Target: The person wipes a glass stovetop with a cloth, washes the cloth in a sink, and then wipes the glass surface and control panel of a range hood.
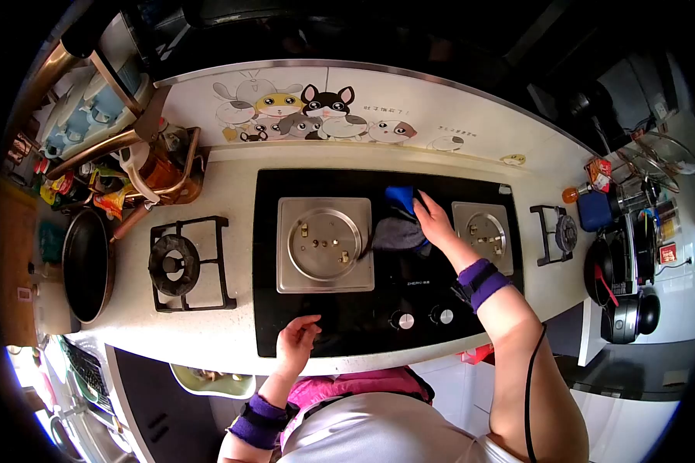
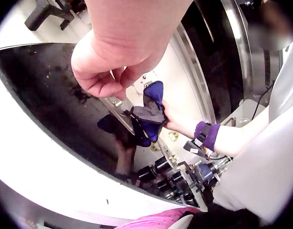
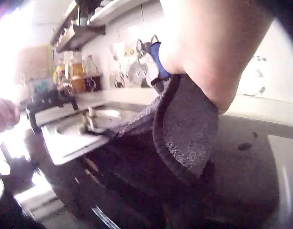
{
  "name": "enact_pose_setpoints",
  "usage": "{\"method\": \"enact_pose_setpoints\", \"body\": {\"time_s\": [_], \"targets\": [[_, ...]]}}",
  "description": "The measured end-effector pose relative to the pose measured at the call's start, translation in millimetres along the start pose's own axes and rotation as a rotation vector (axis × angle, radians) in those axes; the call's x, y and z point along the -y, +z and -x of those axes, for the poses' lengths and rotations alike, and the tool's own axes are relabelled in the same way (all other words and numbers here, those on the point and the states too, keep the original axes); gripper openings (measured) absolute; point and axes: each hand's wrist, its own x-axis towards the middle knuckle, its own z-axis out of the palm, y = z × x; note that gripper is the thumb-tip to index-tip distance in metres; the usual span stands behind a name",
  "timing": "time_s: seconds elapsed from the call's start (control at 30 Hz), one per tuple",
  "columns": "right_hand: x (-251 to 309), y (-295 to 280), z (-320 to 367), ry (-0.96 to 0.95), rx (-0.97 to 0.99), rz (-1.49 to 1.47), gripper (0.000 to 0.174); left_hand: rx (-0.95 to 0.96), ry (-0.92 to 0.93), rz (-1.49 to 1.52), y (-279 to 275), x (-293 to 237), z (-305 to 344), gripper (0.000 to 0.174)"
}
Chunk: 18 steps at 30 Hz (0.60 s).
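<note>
A grey cloth with blue parts hangs from my right hand, which grips it over the middle of the black glass cooktop. In the right wrist view the cloth droops in a fold with a dark edge, and the hand covers its upper part. To its left lies a square steel burner plate; a second burner plate lies to its right. My left hand hangs over the cooktop's front left, fingers loosely curled with nothing in them.
A black pan support with its burner sits on the left counter, another pan support on the right. A frying pan stands at far left beside a rack of bottles. Two knobs are at the cooktop's front. Behind runs a tiled wall.
</note>
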Motion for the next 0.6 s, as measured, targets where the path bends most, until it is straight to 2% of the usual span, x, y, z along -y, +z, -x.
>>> {"method": "enact_pose_setpoints", "body": {"time_s": [0.03,0.07,0.1,0.2,0.33,0.43,0.5,0.6], "targets": [[-13.2,-8.2,3.5,0.003,0.099,0.177,0.040,0.001,-0.012,-0.003,-1.6,0.2,2.9,0.024],[-25.5,-4.4,16.7,-0.146,0.097,0.432,0.039,0.001,-0.025,-0.007,-3.4,0.5,6.5,0.024],[-39.4,2.2,32.3,-0.286,0.140,0.621,0.049,-0.006,-0.025,-0.011,-5.1,0.7,10.4,0.024],[-3.2,14.1,58.5,-0.133,0.307,0.594,0.073,-0.029,-0.029,-0.009,-11.6,4.3,21.8,0.023],[23.7,33.7,78.9,-0.137,0.385,0.619,0.077,-0.013,0.006,0.007,-25.4,15.8,30.5,0.023],[42.5,56.2,100.7,-0.071,0.373,0.627,0.074,0.001,0.031,0.024,-32.3,21.6,34.3,0.023],[55.9,71.4,117.4,-0.002,0.317,0.651,0.073,0.003,0.034,0.027,-34.9,18.0,35.5,0.022],[78.8,106.1,145.8,0.199,0.251,0.731,0.080,0.007,0.081,-0.005,-38.1,19.8,37.1,0.021]]}}
